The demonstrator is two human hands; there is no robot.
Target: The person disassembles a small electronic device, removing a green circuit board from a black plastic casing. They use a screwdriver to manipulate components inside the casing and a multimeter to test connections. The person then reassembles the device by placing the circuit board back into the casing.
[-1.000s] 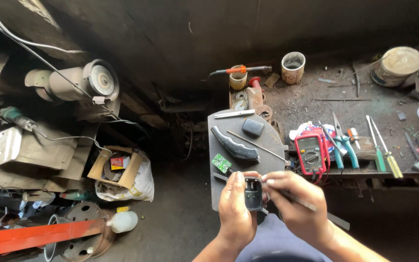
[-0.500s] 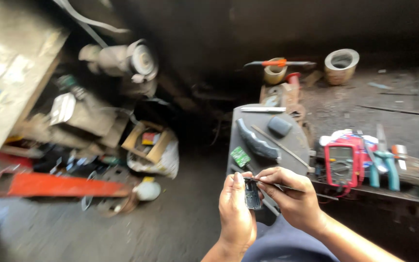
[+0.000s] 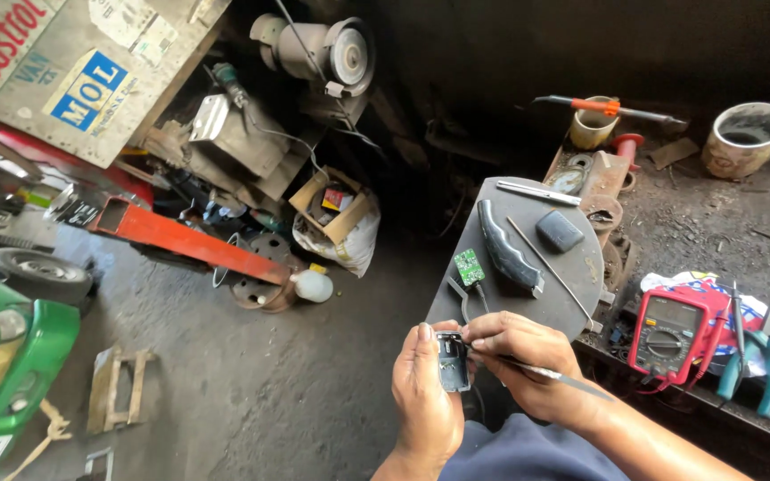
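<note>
My left hand [image 3: 423, 392] grips a small dark key-fob casing [image 3: 453, 361] upright between thumb and fingers. My right hand [image 3: 528, 361] holds a thin metal tool [image 3: 550, 373] like a pen, its tip at the top of the casing. Just beyond my hands stands a round grey metal plate [image 3: 572, 289]. On it lie a small green circuit board [image 3: 469, 266], a long black casing half [image 3: 506, 248], a dark rubber pad [image 3: 559, 231] and a thin rod [image 3: 549, 269].
A red multimeter [image 3: 669, 335] and teal-handled pliers [image 3: 759, 352] lie on the bench at right, with two pots [image 3: 745, 138] behind. Left of the plate the floor holds a cardboard box [image 3: 333, 207], an orange bar [image 3: 180, 237], a motor [image 3: 318, 51], a tyre [image 3: 36, 274].
The view has swung left and down, showing more floor and clutter. My hands stay together on the casing, with the tool still at its top.
</note>
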